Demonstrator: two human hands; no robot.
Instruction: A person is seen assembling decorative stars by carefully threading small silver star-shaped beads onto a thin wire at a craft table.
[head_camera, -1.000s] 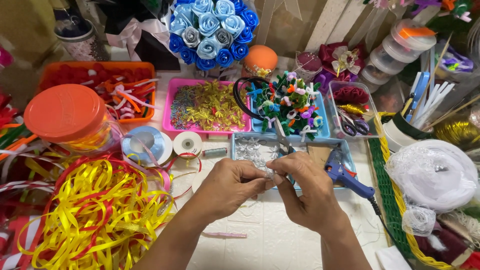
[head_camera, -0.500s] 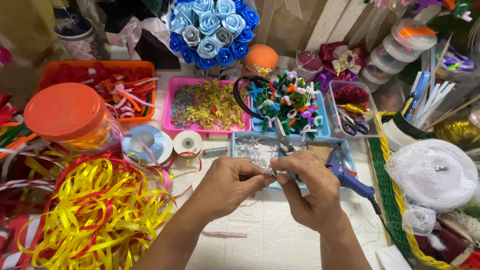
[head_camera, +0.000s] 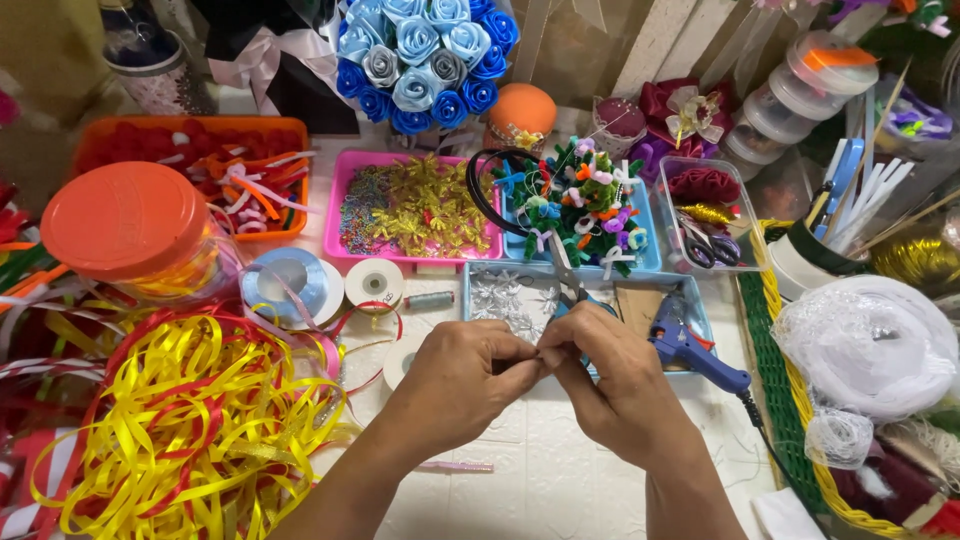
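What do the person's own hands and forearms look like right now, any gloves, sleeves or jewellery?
Both the left hand and the right hand are bare, with no gloves. No rings, watch or bracelet show. The forearms are uncovered down to the bottom edge of the picture, so no sleeve is in view.

Bright, even light from above, soft faint shadows, sharp centre, slight wide-angle stretch at edges

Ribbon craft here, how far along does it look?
Looks done: a bouquet of blue ribbon roses stands at the back. In hand: the left hand and right hand meet fingertip to fingertip, pinching something too small to tell. Probably left: a loose heap of yellow and red ribbon, with the glue gun lying unused beside the right hand.
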